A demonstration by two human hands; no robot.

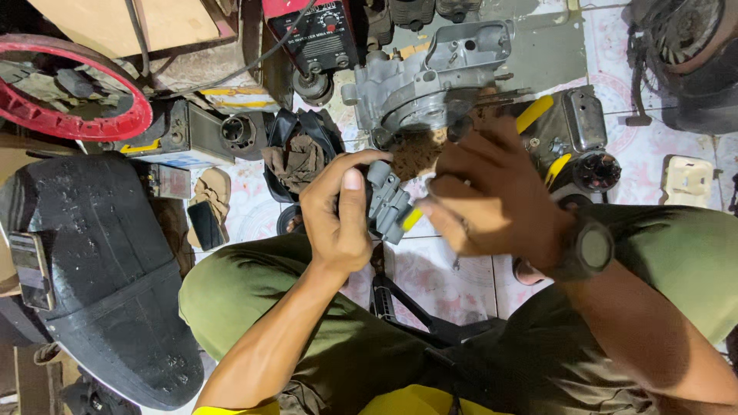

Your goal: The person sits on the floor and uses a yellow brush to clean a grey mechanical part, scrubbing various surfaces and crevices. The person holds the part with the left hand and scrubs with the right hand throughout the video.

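My left hand grips a small grey metal engine part in front of my knees. My right hand, with a dark watch on its wrist, is closed around a yellow-handled tool whose tip meets the grey part. The hand is blurred. Just beyond both hands lies a large grey engine casing on the tiled floor, with a brownish rusty piece at its near edge.
A black motorcycle seat lies at the left. A red wheel rim is at the top left, a red welding machine at the top. A yellow-handled screwdriver, a battery box and several engine parts lie around.
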